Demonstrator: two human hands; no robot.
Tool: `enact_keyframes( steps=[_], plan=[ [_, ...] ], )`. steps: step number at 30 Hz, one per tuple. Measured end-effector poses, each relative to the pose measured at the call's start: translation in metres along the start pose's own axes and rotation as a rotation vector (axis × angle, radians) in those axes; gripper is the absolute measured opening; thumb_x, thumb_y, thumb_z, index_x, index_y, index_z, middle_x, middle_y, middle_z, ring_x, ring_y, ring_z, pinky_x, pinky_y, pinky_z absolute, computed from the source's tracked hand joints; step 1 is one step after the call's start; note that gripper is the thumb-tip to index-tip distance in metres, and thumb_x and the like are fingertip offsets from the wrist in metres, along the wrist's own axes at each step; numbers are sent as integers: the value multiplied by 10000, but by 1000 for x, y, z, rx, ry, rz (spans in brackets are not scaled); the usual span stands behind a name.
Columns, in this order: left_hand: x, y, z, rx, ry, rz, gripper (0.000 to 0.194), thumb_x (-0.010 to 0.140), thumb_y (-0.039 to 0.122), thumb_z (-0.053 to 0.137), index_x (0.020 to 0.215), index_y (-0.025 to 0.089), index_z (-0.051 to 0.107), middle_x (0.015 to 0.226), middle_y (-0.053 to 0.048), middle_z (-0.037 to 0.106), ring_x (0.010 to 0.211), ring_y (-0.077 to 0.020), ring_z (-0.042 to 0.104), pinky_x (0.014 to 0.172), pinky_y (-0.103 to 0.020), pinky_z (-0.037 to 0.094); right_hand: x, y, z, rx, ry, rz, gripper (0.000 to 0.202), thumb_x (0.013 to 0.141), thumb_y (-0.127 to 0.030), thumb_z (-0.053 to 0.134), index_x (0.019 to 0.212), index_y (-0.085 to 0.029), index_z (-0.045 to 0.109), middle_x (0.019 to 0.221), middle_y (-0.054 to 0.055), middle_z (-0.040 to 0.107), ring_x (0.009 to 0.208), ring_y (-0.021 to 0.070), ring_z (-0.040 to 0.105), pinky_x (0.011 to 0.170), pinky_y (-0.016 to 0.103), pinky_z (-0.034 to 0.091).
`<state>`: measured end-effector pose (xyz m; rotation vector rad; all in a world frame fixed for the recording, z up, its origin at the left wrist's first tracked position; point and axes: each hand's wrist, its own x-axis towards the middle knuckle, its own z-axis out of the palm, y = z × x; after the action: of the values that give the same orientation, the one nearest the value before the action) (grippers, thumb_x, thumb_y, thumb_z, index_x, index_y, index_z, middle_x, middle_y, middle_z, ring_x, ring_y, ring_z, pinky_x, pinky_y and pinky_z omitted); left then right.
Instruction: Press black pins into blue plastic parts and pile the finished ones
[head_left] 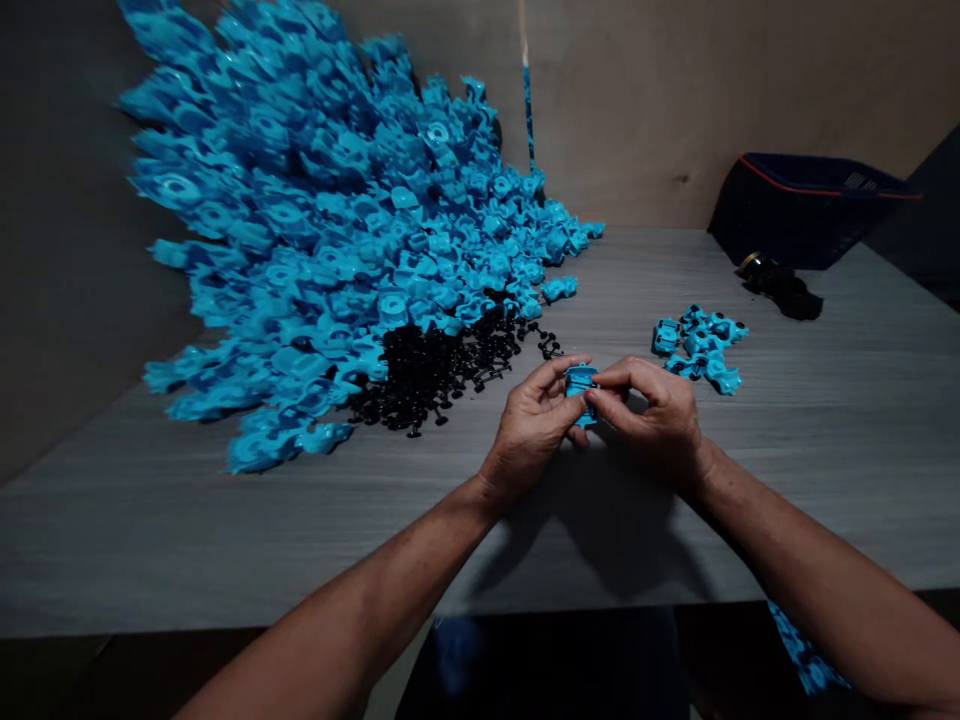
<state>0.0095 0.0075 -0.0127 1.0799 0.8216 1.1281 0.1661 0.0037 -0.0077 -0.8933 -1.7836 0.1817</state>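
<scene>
My left hand (536,415) grips a small light-blue plastic toy car (580,381) over the middle of the table, thumb in front and fingers behind. From the other side, the thumb and forefinger of my right hand (656,410) pinch at the car's right edge. A dark line crosses the car near these fingertips; whether it is an axle I cannot tell. To the left lies a pile of small black wheel axles (424,375). Behind it rises a big heap of light-blue toy car bodies (322,190). Several blue cars with black wheels (701,350) lie together at the right.
Further back on the right stand a dark bin (810,210) with a red rim line and a black object (780,288) with a gold-coloured ring. The grey table (840,480) meets a wooden wall (622,110) behind. More blue pieces (806,650) show below the front edge.
</scene>
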Motion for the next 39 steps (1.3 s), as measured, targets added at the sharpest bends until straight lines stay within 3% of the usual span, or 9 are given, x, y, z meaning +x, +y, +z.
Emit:
enact_keyframes(
  steps=[9,15,19,24,29,35,39],
  plan=[
    [-3,0,-3,-46,-65,39,427,776,285,787,1162,183,637,970,-37,678,637,-101,615,506,-206,526,1,-1,-2,-11,9,53,60,865,-185,668,814,-184,701,642,-22,648,578,106,595,587,232,476],
    [-4,-2,-7,39,-56,78,463,874,450,700,1246,179,651,961,-57,701,589,-103,612,558,-239,533,2,-3,-3,5,22,57,60,845,-156,677,792,-182,687,645,-18,655,572,102,592,583,225,477],
    [-4,-3,-9,76,-48,83,492,897,474,674,1291,181,649,990,-69,719,571,-101,620,588,-254,537,3,-3,-4,25,12,67,61,848,-173,668,794,-189,690,644,-16,651,570,103,581,579,231,477],
    [-5,-1,-6,67,-18,82,494,890,451,684,1292,167,646,1040,-81,736,594,-109,634,578,-253,550,2,-2,-1,196,-2,274,33,819,-226,706,815,-198,687,663,-23,656,576,104,585,579,241,491],
    [-7,4,-5,185,25,155,443,910,420,660,1262,151,649,976,-60,737,558,-96,628,572,-242,552,3,4,-1,534,-62,516,216,750,-294,800,887,-199,662,708,-21,679,610,115,630,574,245,514],
    [-7,5,-4,296,45,206,436,927,417,628,1273,153,652,1002,-65,716,580,-103,647,563,-237,558,10,8,-6,655,-107,596,321,743,-450,840,878,-183,721,760,14,726,683,138,675,631,276,560],
    [-7,3,-5,306,43,218,421,932,399,620,1272,154,658,1068,-80,705,582,-90,639,556,-227,552,8,10,-5,637,-106,567,271,765,-425,831,862,-183,756,792,27,748,722,146,685,667,281,559]
  ],
)
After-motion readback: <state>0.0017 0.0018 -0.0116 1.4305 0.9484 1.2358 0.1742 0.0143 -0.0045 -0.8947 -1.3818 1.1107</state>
